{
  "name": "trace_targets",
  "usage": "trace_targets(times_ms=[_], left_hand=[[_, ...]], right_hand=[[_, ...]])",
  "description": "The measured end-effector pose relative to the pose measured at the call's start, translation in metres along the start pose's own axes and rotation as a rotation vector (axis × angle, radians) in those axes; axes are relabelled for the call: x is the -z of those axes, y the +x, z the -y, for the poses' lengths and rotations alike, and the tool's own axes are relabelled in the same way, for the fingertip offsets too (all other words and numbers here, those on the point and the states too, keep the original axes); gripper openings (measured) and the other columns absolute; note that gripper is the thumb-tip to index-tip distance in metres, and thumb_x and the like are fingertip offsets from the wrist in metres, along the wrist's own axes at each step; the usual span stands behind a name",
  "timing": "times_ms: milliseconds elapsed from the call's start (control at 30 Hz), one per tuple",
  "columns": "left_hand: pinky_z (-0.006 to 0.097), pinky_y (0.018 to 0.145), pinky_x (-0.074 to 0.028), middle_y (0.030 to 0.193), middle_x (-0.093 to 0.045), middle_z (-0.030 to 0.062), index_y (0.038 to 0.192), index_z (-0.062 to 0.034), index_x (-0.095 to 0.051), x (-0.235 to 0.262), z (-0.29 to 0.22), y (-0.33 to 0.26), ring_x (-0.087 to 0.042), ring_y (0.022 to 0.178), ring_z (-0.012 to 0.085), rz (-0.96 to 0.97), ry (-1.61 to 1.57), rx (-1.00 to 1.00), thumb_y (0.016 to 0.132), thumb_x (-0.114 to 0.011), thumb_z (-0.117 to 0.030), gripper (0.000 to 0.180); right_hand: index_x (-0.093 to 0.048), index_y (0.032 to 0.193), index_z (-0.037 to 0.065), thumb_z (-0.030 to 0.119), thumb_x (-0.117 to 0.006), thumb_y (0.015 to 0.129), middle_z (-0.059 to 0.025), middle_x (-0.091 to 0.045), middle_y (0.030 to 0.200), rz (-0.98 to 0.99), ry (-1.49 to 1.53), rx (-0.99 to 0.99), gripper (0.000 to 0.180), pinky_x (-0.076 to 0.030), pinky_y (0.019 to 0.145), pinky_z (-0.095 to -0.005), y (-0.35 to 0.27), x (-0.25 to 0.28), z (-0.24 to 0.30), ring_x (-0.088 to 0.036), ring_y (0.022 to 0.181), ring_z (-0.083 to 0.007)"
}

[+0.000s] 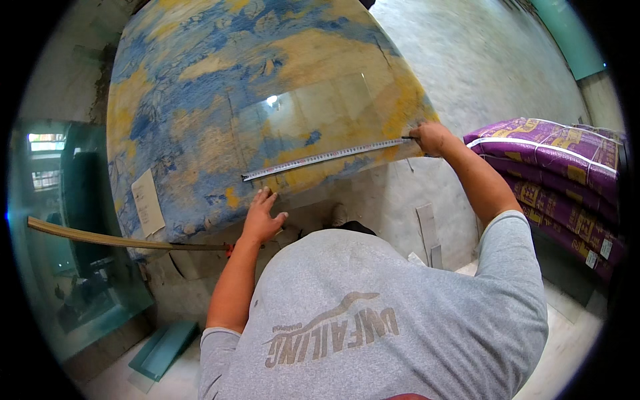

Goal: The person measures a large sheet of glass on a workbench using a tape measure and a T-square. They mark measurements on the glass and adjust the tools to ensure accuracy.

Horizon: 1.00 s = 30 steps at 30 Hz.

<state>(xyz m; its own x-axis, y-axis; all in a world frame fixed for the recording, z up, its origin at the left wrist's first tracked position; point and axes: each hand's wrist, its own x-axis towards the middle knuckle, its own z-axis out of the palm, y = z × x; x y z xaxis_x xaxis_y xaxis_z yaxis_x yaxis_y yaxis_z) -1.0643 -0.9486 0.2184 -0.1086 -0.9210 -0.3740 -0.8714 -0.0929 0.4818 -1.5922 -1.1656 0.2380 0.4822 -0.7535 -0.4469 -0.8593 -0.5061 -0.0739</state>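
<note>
A clear rectangular glass pane [313, 110] lies flat on a table covered with a worn blue and yellow patterned cloth [200, 73]. Along the pane's near edge runs the white blade of a tape measure [327, 159], drawn out straight. Its right end goes into my right hand [432, 138], which is closed at the table's right edge; the fingers hide most of what they grip there. My left hand [262, 218] is at the table's near edge, below the blade's left end, with fingers apart and nothing held.
A piece of cardboard [148, 203] lies on the table's left. Beside it a long brownish strip [120, 240] juts out past the edge. Large glass sheets [73, 200] lean at the left, and glass offcuts [163, 350] lie on the floor. Purple sacks [553, 180] are stacked at the right.
</note>
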Motion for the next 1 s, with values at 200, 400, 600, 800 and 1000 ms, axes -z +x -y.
trace_targets(times_ms=[200,400,600,800,1000], left_hand=[[0.046,0.124,-0.027,0.164,-0.036,0.0172,0.143,-0.0049,-0.058,-0.005,0.004,-0.003,-0.028,0.154,0.0345,-0.014,-0.034,0.020,0.087,-0.076,-0.037,0.067],[0.048,0.108,-0.043,0.137,-0.059,0.0179,0.124,-0.0014,-0.065,-0.005,0.018,-0.009,-0.052,0.129,0.0359,-0.394,-0.238,0.192,0.087,-0.077,-0.034,0.051],[0.041,0.069,-0.050,0.086,-0.063,0.0090,0.098,-0.0015,-0.062,-0.025,0.082,-0.017,-0.060,0.078,0.0242,-0.529,-0.538,0.704,0.084,-0.081,-0.035,0.041],[0.034,0.054,-0.046,0.080,-0.061,0.0066,0.093,-0.0051,-0.056,-0.030,0.084,-0.012,-0.059,0.065,0.0179,-0.334,-1.228,0.824,0.089,-0.079,-0.031,0.035],[0.039,0.061,-0.053,0.086,-0.063,0.0068,0.099,-0.0068,-0.057,-0.038,0.091,-0.008,-0.066,0.074,0.0219,-0.283,-1.361,0.762,0.092,-0.077,-0.025,0.028]], right_hand=[[-0.069,0.114,0.007,0.024,-0.060,0.094,-0.0225,-0.070,0.104,-0.168,0.518,-0.166,0.028,-0.052,0.083,-0.0468,0.004,-0.001,-0.010,-0.065,0.099,-0.0432],[-0.064,0.129,0.004,0.034,-0.056,0.098,-0.0265,-0.070,0.117,-0.324,0.594,-0.419,0.044,-0.052,0.094,-0.0471,0.026,-0.012,-0.015,-0.065,0.112,-0.0447],[-0.060,0.133,0.002,0.040,-0.057,0.098,-0.0288,-0.068,0.119,-0.497,0.525,-0.564,0.052,-0.051,0.097,-0.0500,0.049,-0.010,0.003,-0.064,0.114,-0.0447],[-0.058,0.133,-0.004,0.046,-0.065,0.095,-0.0303,-0.067,0.121,-0.758,0.549,-0.606,0.063,-0.051,0.097,-0.0487,0.063,-0.030,0.012,-0.064,0.114,-0.0452],[-0.061,0.126,-0.004,0.053,-0.064,0.094,-0.0301,-0.068,0.116,-0.922,0.492,-0.657,0.065,-0.050,0.096,-0.0498,0.067,-0.034,0.018,-0.064,0.109,-0.0455]])
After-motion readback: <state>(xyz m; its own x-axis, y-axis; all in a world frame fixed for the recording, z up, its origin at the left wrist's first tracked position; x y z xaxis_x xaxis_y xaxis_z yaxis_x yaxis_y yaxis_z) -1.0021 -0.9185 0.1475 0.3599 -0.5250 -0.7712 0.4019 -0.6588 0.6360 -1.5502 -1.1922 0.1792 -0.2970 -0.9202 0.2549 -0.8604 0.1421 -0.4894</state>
